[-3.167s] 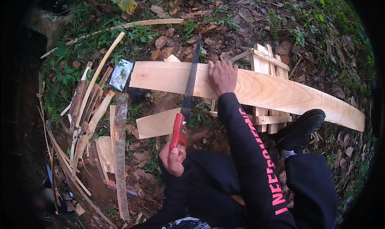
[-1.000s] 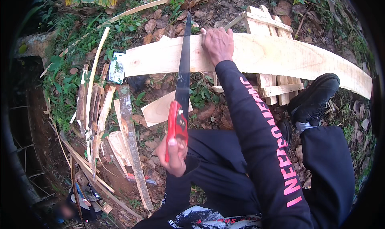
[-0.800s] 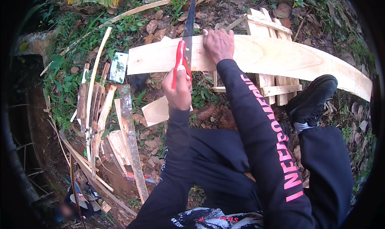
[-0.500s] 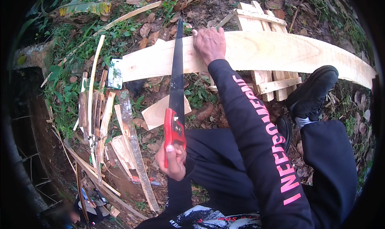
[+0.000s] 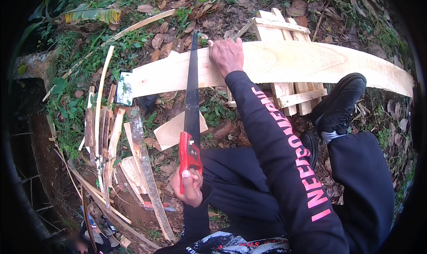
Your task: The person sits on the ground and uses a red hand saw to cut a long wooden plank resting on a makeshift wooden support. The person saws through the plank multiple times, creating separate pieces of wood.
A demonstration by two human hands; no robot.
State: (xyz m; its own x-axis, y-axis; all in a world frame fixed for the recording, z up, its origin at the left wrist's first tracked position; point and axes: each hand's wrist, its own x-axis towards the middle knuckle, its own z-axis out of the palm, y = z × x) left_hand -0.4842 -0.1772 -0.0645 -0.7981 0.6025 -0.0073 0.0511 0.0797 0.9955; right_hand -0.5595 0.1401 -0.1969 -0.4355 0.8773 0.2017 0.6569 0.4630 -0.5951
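My left hand (image 5: 189,186) is closed round the red handle of a hand saw (image 5: 192,98). Its long dark blade points away from me and crosses a wide pale plank (image 5: 302,60) near the plank's left end. To the right of the blade, my right hand (image 5: 226,56) grips the plank, its fingers bent over the far edge. The plank lies crosswise in front of me, over a small frame of pale slats (image 5: 296,98). A black shoe (image 5: 340,98) is against the plank's near edge on the right.
A wood offcut (image 5: 178,132) lies below the blade. Several split sticks and bark strips (image 5: 147,165) lie to the left. By the plank's left end is a white and blue packet (image 5: 125,88). Another person (image 5: 95,236) is partly visible at lower left. Dry leaves and weeds cover the ground.
The saw has come slightly toward me along its cut line. My right hand keeps its hold on the plank. The whole view has shifted a little.
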